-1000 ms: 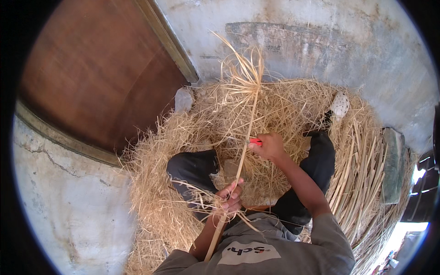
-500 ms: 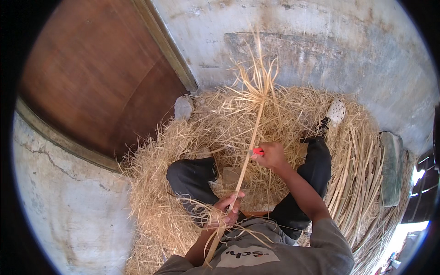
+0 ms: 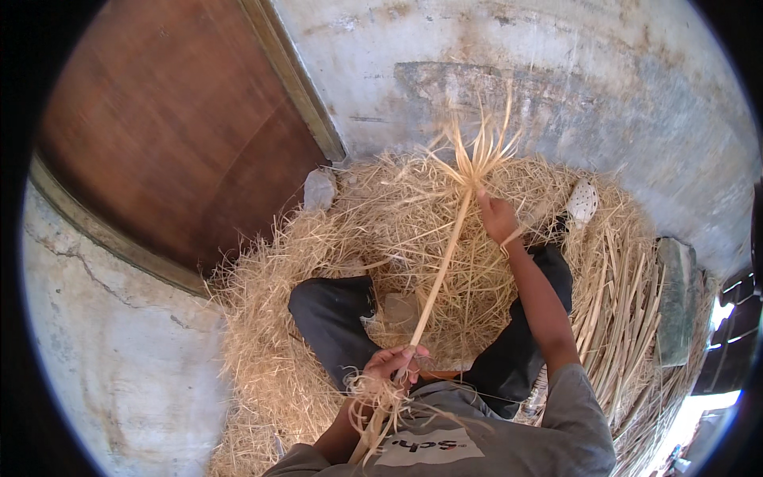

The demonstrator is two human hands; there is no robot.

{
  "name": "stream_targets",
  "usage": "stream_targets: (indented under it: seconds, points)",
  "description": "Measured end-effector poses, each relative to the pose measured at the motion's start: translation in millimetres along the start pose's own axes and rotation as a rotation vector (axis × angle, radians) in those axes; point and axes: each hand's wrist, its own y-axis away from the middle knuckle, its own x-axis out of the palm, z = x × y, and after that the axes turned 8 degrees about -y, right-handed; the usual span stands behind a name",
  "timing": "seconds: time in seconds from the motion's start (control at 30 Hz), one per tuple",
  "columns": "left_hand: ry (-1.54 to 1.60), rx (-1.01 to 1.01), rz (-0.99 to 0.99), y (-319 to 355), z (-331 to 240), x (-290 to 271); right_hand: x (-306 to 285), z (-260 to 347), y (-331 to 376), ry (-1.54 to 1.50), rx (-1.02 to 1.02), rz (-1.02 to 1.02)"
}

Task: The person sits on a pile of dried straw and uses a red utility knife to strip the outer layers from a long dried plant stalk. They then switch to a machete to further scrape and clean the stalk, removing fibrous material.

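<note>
A long, pale tan bundle of straw (image 3: 439, 266) runs through the middle of the frame, thin and tight along its shaft and splaying into loose, flat blades at its upper end near the grey wall (image 3: 556, 71). Its long axis slants from lower left, close to the person's chest, up to the upper right of centre, with the frayed tip pointing at the wall. The left hand (image 3: 395, 364), at lower centre, is closed around the bundle's near end, where curled, ragged strands hang below the fingers. The right hand (image 3: 498, 219), stretched out at upper centre, is curled with its fingers beside the bundle just under the splayed tip; whether it pinches the stalks cannot be told. All around lies a heap of loose straw (image 3: 262, 350), with straighter stalks (image 3: 628, 318) laid along the right side. A brown wooden door (image 3: 159, 135) fills the upper left. A light patch with dark print sits on the grey shirt (image 3: 509, 437) at the bottom edge.
</note>
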Motion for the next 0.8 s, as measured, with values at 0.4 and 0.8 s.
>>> stream_targets:
  seconds: [0.4,0.8]
  points:
    - [-0.050,0.082,-0.117,-16.0,-33.5,18.9,37.6,47.0,114.9,-0.112,-0.403,0.216]
    - [-0.040,0.062,-0.108,-10.1,-28.9,21.6,18.4,35.1,69.7,0.184,-0.401,0.081]
